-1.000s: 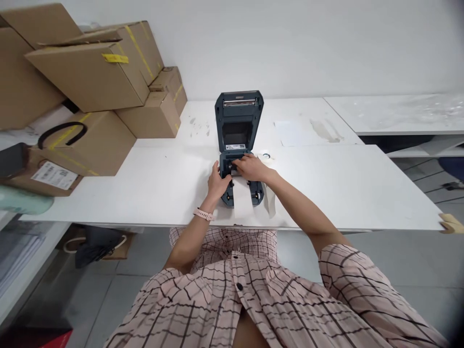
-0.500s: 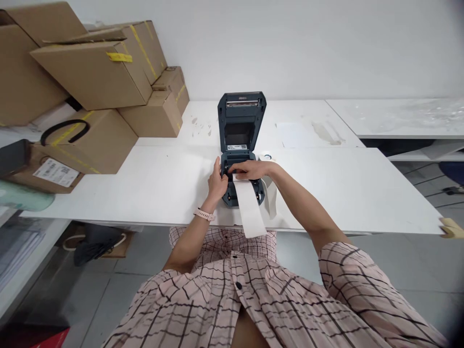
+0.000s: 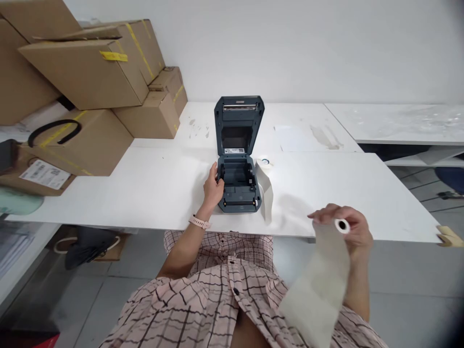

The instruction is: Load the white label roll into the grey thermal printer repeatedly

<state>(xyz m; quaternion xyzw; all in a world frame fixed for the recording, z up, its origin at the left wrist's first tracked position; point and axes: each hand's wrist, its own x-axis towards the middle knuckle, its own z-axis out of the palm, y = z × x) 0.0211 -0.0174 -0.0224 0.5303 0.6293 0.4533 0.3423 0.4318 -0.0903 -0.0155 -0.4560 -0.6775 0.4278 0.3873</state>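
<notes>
A dark label printer (image 3: 239, 199) stands on the white table with its lid (image 3: 237, 123) raised and its roll bay bare. My left hand (image 3: 213, 186) is closed on the printer's left side wall, thumb over the rim. Off to the right, beyond the table's front edge, my right hand (image 3: 357, 229) grips a small paper roll (image 3: 341, 225) with a white core end. A long strip of paper (image 3: 319, 285) hangs from that roll down in front of my shirt. Close by the printer's right side is another label roll (image 3: 265, 163), its loose strip (image 3: 267, 195) trailing forward.
Cardboard boxes (image 3: 83, 72) are piled on the table's left end, with a black curved strap (image 3: 54, 126) on one. A pale sheet (image 3: 293, 139) lies towards the back of the white table (image 3: 174, 193). A tan object (image 3: 449, 236) sits at the right corner.
My right hand has lifted the paper roll out of the printer and carried it to the right and towards me. My left hand stays at the printer's side.
</notes>
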